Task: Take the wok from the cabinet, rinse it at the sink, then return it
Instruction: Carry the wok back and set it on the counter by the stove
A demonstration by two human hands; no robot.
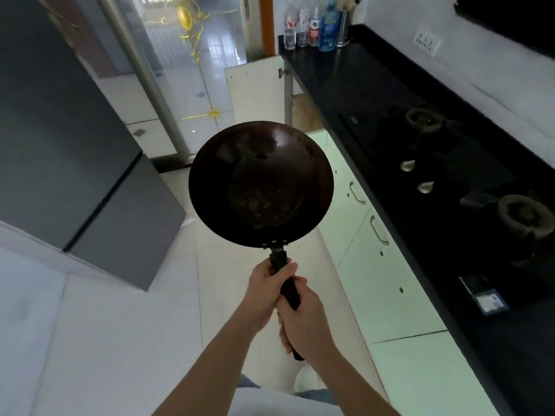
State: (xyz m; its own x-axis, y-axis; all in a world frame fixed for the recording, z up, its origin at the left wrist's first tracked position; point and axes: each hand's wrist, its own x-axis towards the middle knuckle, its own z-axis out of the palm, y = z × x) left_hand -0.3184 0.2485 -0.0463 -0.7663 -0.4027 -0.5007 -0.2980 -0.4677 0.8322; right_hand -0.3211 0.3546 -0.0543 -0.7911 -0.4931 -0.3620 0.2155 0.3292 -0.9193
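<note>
A dark round wok with a long black handle hangs level over the kitchen floor, its hollow side up and facing me. My left hand grips the handle close to the bowl. My right hand holds the handle further back, near its end. A white cabinet door stands swung open at the far end of the counter, beyond the wok. No sink is in view.
A black counter runs along the right with a gas hob, two burners and knobs. Pale green cabinet doors sit below it. Bottles stand at the far end. A grey fridge is on the left; glass doors are ahead.
</note>
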